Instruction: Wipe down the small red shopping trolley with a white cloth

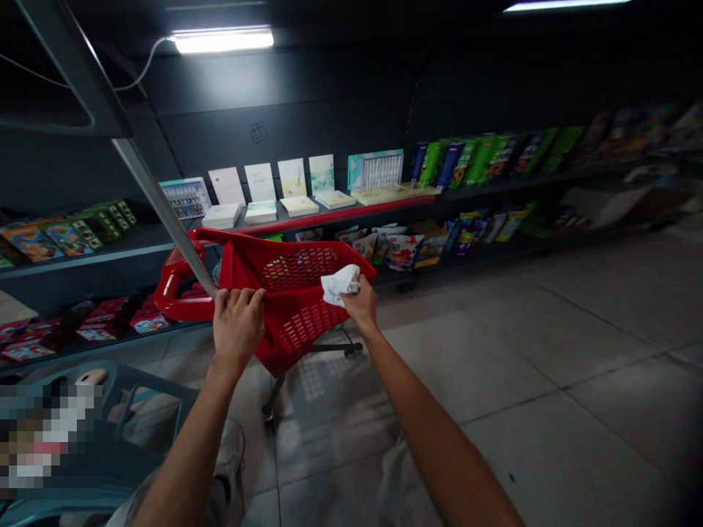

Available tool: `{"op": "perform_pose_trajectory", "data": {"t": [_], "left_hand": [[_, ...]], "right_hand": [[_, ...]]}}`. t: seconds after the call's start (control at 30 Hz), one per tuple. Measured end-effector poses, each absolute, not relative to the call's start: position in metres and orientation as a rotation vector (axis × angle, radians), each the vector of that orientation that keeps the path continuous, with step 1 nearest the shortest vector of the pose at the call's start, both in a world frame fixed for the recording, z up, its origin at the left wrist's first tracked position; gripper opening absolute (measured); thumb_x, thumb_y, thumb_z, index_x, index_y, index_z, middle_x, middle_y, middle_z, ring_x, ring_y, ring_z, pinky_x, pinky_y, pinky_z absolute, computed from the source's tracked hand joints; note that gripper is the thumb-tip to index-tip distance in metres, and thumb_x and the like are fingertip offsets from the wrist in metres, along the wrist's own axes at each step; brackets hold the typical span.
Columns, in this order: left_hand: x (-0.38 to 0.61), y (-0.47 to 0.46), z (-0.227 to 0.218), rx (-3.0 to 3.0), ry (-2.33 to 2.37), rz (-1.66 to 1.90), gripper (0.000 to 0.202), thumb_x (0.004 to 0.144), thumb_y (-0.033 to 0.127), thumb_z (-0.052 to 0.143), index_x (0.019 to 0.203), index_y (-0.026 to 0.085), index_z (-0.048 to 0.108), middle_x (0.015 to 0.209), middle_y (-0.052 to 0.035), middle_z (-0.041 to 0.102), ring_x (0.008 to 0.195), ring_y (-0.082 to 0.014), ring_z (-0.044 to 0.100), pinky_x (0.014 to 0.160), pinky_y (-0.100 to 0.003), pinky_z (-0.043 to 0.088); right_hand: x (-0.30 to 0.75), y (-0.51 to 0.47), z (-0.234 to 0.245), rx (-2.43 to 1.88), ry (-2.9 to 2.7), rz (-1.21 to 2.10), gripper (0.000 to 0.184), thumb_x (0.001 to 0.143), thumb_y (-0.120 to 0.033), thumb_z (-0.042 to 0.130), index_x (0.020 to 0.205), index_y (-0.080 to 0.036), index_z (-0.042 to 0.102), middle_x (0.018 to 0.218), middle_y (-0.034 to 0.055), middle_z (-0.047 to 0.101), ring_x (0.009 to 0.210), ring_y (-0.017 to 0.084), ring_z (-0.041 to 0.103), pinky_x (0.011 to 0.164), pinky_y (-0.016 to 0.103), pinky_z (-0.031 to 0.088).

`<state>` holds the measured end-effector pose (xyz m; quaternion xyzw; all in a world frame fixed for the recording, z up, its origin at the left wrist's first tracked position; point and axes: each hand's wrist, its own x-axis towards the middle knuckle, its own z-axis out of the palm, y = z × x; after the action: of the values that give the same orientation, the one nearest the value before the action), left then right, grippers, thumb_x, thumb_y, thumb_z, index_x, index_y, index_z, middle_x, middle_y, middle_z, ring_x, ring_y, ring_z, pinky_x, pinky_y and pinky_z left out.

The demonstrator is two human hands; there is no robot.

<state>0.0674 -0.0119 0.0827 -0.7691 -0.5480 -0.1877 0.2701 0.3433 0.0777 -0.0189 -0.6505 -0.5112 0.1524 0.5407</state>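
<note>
In front of me stands a red plastic shopping cart with perforated basket walls. Its near side rim is gripped by my left hand, the fingers curled over the edge beside the handle end. My right hand is closed around a crumpled white cloth at the far end of the basket. The cloth covers part of the rim there; whether it presses on the plastic I cannot tell. A grey metal pole passes in front of the cart's red handle.
Behind the cart runs a dark shelf with notebooks, marker sets and green and blue packages. Snack bags and red boxes fill the lower level. A grey-blue plastic stool stands at lower left. Tiled floor extends right.
</note>
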Motion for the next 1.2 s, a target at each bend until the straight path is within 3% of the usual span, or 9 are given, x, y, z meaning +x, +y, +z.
{"op": "perform_pose_trajectory", "data": {"t": [0.2, 0.3, 0.37, 0.53, 0.67, 0.9, 1.07, 1.2], "left_hand": [[0.067, -0.01, 0.087, -2.077, -1.475, -0.454, 0.034, 0.102, 0.024, 0.045, 0.124, 0.022, 0.07, 0.106, -0.0107, 0.074, 0.098, -0.0301, 0.061, 0.102, -0.05, 0.035], [0.068, -0.01, 0.086, -2.062, -1.467, -0.442, 0.034, 0.102, 0.025, 0.045, 0.125, 0.022, 0.07, 0.106, -0.0106, 0.074, 0.098, -0.0301, 0.061, 0.101, -0.05, 0.036], [0.068, -0.01, 0.085, -2.054, -1.462, -0.442, 0.033, 0.103, 0.026, 0.045, 0.125, 0.022, 0.069, 0.106, -0.0106, 0.074, 0.098, -0.0298, 0.06, 0.101, -0.05, 0.036], [0.067, -0.008, 0.083, -2.073, -1.466, -0.468, 0.033, 0.102, 0.026, 0.046, 0.126, 0.023, 0.068, 0.107, -0.0106, 0.074, 0.099, -0.029, 0.06, 0.101, -0.049, 0.035], [0.065, -0.004, 0.082, -2.112, -1.495, -0.505, 0.033, 0.102, 0.025, 0.046, 0.126, 0.026, 0.069, 0.108, -0.0101, 0.075, 0.1, -0.0299, 0.06, 0.102, -0.05, 0.034], [0.066, 0.005, 0.081, -2.122, -1.504, -0.512, 0.033, 0.102, 0.027, 0.046, 0.125, 0.027, 0.069, 0.109, -0.0097, 0.076, 0.101, -0.0296, 0.061, 0.104, -0.051, 0.034], [0.068, 0.008, 0.083, -2.124, -1.493, -0.504, 0.031, 0.102, 0.028, 0.048, 0.124, 0.026, 0.069, 0.108, -0.0083, 0.077, 0.099, -0.0287, 0.062, 0.104, -0.05, 0.034], [0.07, 0.009, 0.086, -2.138, -1.505, -0.485, 0.03, 0.1, 0.025, 0.05, 0.121, 0.026, 0.071, 0.105, -0.0082, 0.077, 0.095, -0.0279, 0.063, 0.098, -0.048, 0.035]], "right_hand": [[0.375, 0.088, -0.035, -1.629, -0.762, 0.183, 0.068, 0.073, -0.027, 0.068, 0.136, -0.016, 0.047, 0.128, 0.0193, 0.059, 0.12, 0.032, 0.058, 0.102, 0.044, 0.049], [0.371, 0.087, -0.041, -1.633, -0.758, 0.14, 0.074, 0.08, -0.031, 0.066, 0.147, -0.021, 0.038, 0.139, 0.0194, 0.049, 0.122, 0.031, 0.057, 0.101, 0.042, 0.049], [0.367, 0.089, -0.045, -1.655, -0.736, 0.125, 0.065, 0.083, -0.033, 0.063, 0.143, -0.023, 0.043, 0.139, 0.017, 0.046, 0.115, 0.028, 0.059, 0.097, 0.04, 0.05], [0.358, 0.102, -0.062, -1.652, -0.738, 0.15, 0.027, 0.083, -0.026, 0.054, 0.109, -0.021, 0.06, 0.122, 0.0122, 0.054, 0.109, 0.024, 0.059, 0.095, 0.036, 0.05], [0.337, 0.109, -0.074, -1.543, -0.813, 0.128, 0.032, 0.082, -0.025, 0.05, 0.11, -0.016, 0.061, 0.118, 0.017, 0.061, 0.12, 0.027, 0.056, 0.109, 0.041, 0.044], [0.304, 0.107, -0.083, -1.543, -0.722, 0.388, 0.046, 0.081, -0.037, 0.054, 0.119, -0.012, 0.06, 0.117, 0.0213, 0.069, 0.112, 0.03, 0.065, 0.103, 0.044, 0.049], [0.259, 0.077, -0.075, -1.476, -0.927, 0.464, 0.048, 0.081, -0.04, 0.059, 0.122, -0.014, 0.062, 0.119, 0.0177, 0.07, 0.111, 0.027, 0.067, 0.1, 0.039, 0.051], [0.209, 0.037, -0.049, -1.186, -1.381, 0.468, 0.035, 0.083, -0.027, 0.061, 0.117, -0.019, 0.065, 0.116, 0.0108, 0.07, 0.11, 0.024, 0.066, 0.102, 0.035, 0.05]]}}
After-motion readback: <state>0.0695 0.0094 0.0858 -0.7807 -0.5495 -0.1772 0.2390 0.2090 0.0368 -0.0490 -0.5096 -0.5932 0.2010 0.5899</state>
